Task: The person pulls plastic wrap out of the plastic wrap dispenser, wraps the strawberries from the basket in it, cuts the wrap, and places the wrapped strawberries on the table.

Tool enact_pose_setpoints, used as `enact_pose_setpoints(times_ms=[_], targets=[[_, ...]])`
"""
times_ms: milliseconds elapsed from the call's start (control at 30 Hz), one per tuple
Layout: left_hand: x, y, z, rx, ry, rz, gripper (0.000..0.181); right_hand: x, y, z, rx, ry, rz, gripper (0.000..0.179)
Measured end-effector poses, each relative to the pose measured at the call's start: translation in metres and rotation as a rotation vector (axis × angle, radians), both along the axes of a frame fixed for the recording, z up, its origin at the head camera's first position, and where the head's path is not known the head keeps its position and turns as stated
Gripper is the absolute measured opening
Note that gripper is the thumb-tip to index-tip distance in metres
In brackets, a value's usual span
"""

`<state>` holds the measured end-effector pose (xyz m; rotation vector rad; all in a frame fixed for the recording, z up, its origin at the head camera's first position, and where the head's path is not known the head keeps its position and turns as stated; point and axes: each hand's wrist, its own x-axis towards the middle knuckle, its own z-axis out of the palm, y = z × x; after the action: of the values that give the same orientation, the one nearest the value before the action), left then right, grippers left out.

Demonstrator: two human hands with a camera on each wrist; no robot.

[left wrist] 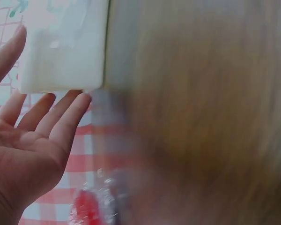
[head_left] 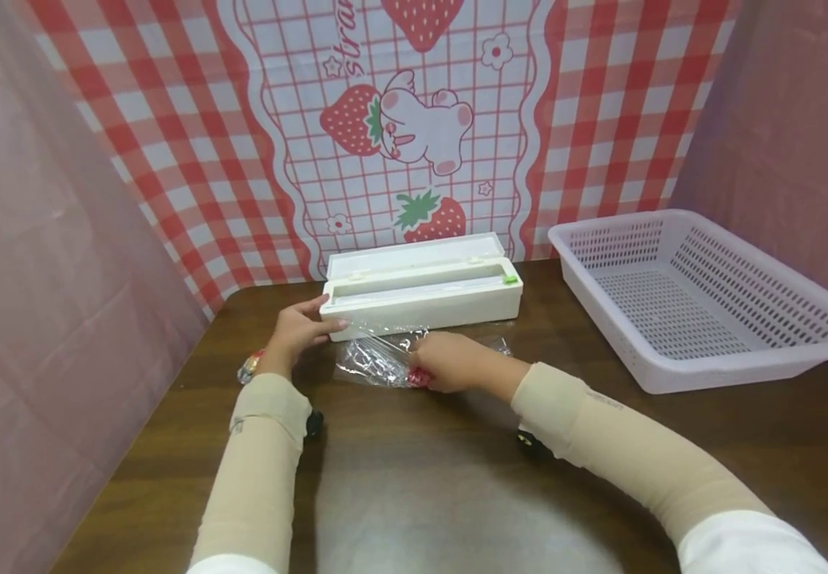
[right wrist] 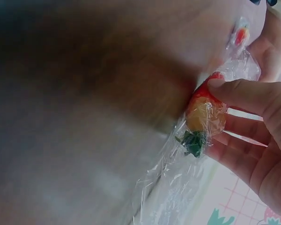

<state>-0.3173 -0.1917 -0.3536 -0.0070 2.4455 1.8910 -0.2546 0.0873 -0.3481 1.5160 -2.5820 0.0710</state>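
Observation:
A long white cling film dispenser box (head_left: 424, 303) stands at the back of the table, its lid (head_left: 414, 257) raised and a green slider (head_left: 510, 279) at its right end. My left hand (head_left: 297, 331) is at the box's left end; in the left wrist view its fingers reach straight to that end. Clear cling film (head_left: 371, 363) lies crumpled before the box. My right hand (head_left: 450, 361) holds a red, yellow and green bundle (right wrist: 205, 110) in the film, thumb on the red part and fingers behind. Its exact kind is unclear.
Another small film-wrapped bundle (head_left: 249, 367) with red and yellow in it lies beside my left wrist. A white perforated plastic basket (head_left: 644, 359) stands on the right. A checked strawberry cloth (head_left: 385, 191) hangs behind the brown table (head_left: 400, 478).

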Motion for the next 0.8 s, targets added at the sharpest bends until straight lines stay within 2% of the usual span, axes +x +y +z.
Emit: enact_pose_setpoints(times_ms=[67, 133, 300, 333, 367, 433, 567, 600, 633, 700, 800], targets=[[0.000, -0.002, 0.003, -0.057, -0.013, -0.048, 0.077, 0.004, 0.001, 0.000, 0.003, -0.007, -0.005, 0.015], [-0.001, -0.004, 0.006, -0.072, -0.024, -0.097, 0.076, 0.008, 0.002, 0.000, 0.005, -0.005, -0.002, 0.015], [-0.004, -0.008, 0.010, 0.016, -0.069, -0.153, 0.065, 0.015, 0.005, 0.000, 0.014, 0.003, 0.006, 0.014], [-0.004, -0.008, 0.010, 0.031, -0.063, -0.160, 0.063, 0.016, 0.005, 0.000, 0.017, 0.001, 0.002, 0.014], [-0.004, -0.007, 0.011, 0.002, -0.035, -0.151, 0.062, 0.016, 0.006, 0.000, 0.018, 0.002, -0.001, 0.015], [-0.001, -0.005, 0.014, -0.134, 0.068, -0.126, 0.061, 0.018, 0.008, 0.001, 0.023, 0.008, -0.013, 0.016], [0.010, 0.009, 0.022, -0.532, 0.415, -0.093, 0.055, 0.019, 0.011, 0.002, 0.035, 0.022, -0.043, 0.019], [0.015, 0.015, 0.024, -0.609, 0.499, -0.111, 0.052, 0.019, 0.012, 0.003, 0.035, 0.024, -0.040, 0.020], [0.021, 0.022, 0.025, -0.666, 0.572, -0.143, 0.050, 0.019, 0.013, 0.003, 0.029, 0.021, -0.039, 0.021], [0.033, 0.038, 0.027, -0.730, 0.674, -0.246, 0.047, 0.019, 0.018, 0.005, 0.003, 0.022, -0.034, 0.023], [0.054, 0.065, 0.025, -0.803, 0.748, -0.455, 0.045, 0.018, 0.028, 0.010, -0.053, 0.025, -0.039, 0.026]])
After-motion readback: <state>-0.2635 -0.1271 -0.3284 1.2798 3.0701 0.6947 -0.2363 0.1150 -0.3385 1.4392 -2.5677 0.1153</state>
